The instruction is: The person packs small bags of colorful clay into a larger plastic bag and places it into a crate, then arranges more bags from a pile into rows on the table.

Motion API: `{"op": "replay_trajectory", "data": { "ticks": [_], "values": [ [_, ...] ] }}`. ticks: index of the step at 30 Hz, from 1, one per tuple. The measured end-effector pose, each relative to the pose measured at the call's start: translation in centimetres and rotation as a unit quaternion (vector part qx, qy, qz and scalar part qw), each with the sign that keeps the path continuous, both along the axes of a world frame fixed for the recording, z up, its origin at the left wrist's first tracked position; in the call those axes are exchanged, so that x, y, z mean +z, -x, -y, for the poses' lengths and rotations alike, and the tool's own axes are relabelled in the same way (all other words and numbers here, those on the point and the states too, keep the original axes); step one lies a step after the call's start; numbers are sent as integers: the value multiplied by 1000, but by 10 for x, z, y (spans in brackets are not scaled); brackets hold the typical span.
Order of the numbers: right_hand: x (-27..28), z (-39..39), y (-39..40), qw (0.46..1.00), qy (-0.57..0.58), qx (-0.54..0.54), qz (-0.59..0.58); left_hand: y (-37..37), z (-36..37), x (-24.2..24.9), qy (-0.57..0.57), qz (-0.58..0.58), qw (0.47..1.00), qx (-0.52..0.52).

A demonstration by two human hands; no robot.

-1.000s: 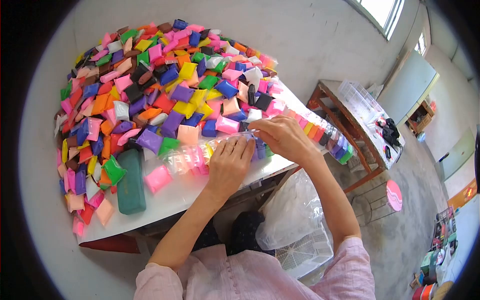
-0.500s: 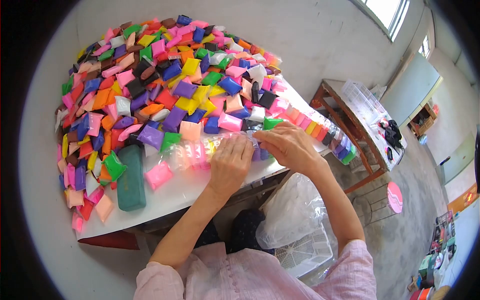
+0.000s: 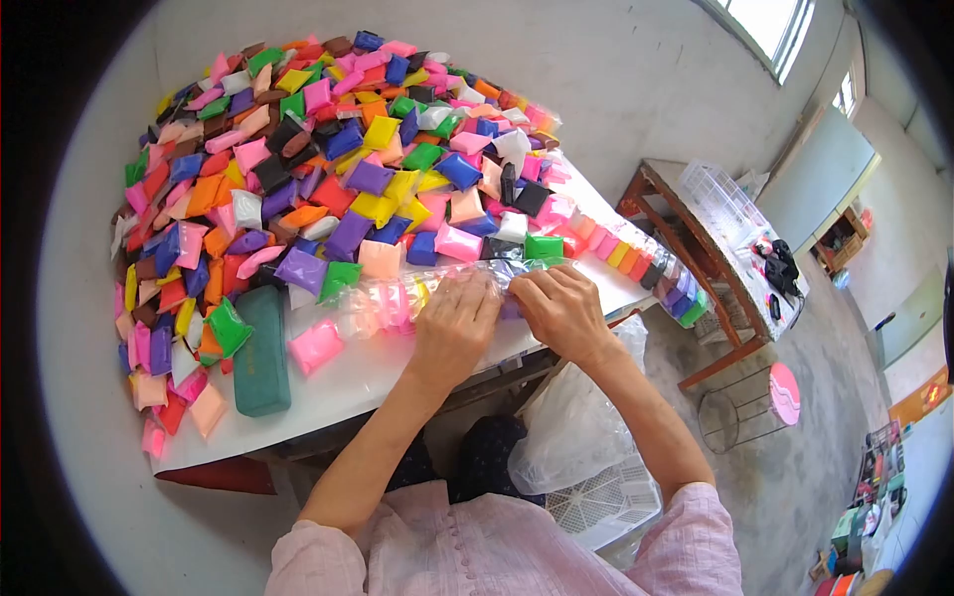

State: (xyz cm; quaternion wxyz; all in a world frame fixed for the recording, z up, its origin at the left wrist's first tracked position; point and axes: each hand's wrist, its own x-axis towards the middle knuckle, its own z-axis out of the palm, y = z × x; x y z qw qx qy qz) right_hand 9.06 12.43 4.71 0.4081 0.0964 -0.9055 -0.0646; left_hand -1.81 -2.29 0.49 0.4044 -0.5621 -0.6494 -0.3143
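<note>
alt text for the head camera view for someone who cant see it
A person's left hand and right hand are on clear plastic packaging with coloured contents, on a white table. Behind spreads a heap of bright packets; a green case lies nearby.

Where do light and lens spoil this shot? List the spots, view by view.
Head view: the window is blown out to white; head view: highlights break up the clear plastic beside the left hand; head view: the corners go black, and the stool looks tipped sideways.
</note>
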Motion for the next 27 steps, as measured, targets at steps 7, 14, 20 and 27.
{"op": "replay_trajectory", "data": {
  "ticks": [7, 14, 20, 27],
  "values": [
    [-1, -2, -1, 1000, 12, 2, 6, -2, 26, 7, 10, -28, 999, -34],
    [-5, -3, 0, 1000, 4, 7, -7, -29, 41, 28, -97, -162, 961, 200],
    [-7, -4, -1, 1000, -12, 1, -7, -19, 39, 27, 14, -127, 969, 210],
    [-7, -1, -4, 999, -40, 8, -15, -9, 44, 15, 59, -113, 985, 117]
  ]
}}
